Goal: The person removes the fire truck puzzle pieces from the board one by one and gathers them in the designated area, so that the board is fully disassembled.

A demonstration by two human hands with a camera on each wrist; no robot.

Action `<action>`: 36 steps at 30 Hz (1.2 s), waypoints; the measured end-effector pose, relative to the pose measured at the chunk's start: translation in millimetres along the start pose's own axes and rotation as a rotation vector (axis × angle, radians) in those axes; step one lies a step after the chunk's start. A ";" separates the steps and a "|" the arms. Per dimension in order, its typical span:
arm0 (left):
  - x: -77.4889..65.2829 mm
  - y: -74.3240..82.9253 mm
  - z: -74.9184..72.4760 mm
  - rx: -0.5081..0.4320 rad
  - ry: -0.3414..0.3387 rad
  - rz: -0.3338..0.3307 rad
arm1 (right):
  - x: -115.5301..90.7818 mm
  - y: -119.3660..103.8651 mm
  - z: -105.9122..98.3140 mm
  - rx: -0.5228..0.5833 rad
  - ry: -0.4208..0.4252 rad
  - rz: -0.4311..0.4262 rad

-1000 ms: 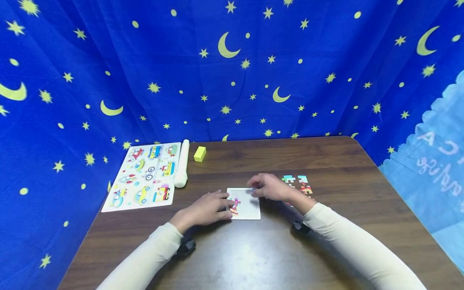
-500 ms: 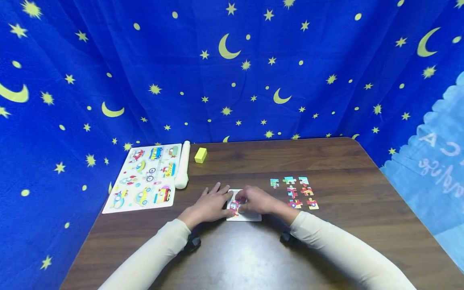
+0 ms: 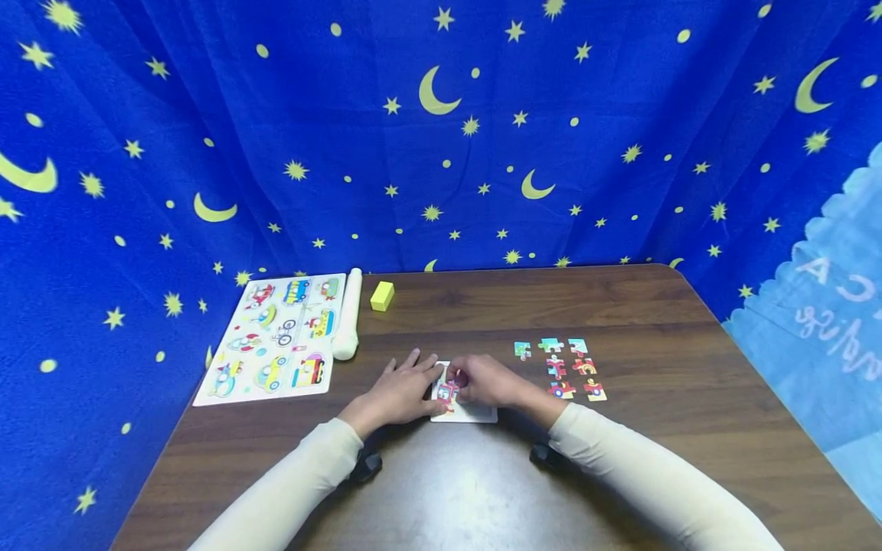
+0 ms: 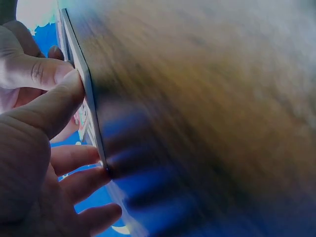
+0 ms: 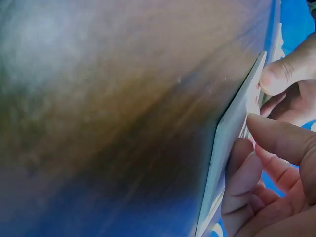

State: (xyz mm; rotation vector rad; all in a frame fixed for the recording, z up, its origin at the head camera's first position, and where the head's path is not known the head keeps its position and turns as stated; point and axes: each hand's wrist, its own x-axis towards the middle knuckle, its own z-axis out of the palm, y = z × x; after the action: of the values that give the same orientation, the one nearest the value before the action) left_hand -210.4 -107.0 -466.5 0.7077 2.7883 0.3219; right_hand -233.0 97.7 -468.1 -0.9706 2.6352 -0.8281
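A small white puzzle tray (image 3: 481, 415) lies on the table between both hands, with red and pink picture pieces (image 3: 446, 392) at its left side. My left hand (image 3: 400, 390) rests at the tray's left edge, fingers spread. In the left wrist view its thumb (image 4: 61, 101) touches the tray's front rim. Bent over the tray, my right hand (image 3: 488, 381) pinches a puzzle piece with thumb and index finger, right beside the laid pieces; the hand mostly hides this piece. Several loose puzzle pieces (image 3: 556, 368) lie in rows to the right of the tray.
A large white board with vehicle pictures (image 3: 276, 337) lies at the table's left. Next to it stand a white stick-like object (image 3: 348, 317) and a yellow block (image 3: 382, 296). A blue star-patterned curtain (image 3: 365, 138) borders the table's back.
My right hand has moved left and down from the tray's upper right to the laid pieces, uncovering the loose pieces. The left hand has shifted slightly, its fingers spreading along the tray's edge.
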 end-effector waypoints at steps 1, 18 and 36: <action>-0.1 -0.1 0.1 -0.003 -0.001 -0.002 | 0.6 0.4 -0.2 0.018 -0.005 0.008; 1.0 1.1 0.5 -0.014 -0.015 -0.010 | 6.1 9.6 -9.8 -0.030 -0.053 -0.063; 0.2 -0.2 -0.4 0.027 0.011 0.007 | -51.8 79.2 -70.4 0.187 0.033 0.061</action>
State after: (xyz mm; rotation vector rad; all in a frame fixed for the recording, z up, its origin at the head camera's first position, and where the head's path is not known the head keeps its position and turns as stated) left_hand -210.8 -107.1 -466.2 0.7245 2.8055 0.2912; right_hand -262.0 211.3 -455.6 -0.8307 2.5443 -1.0614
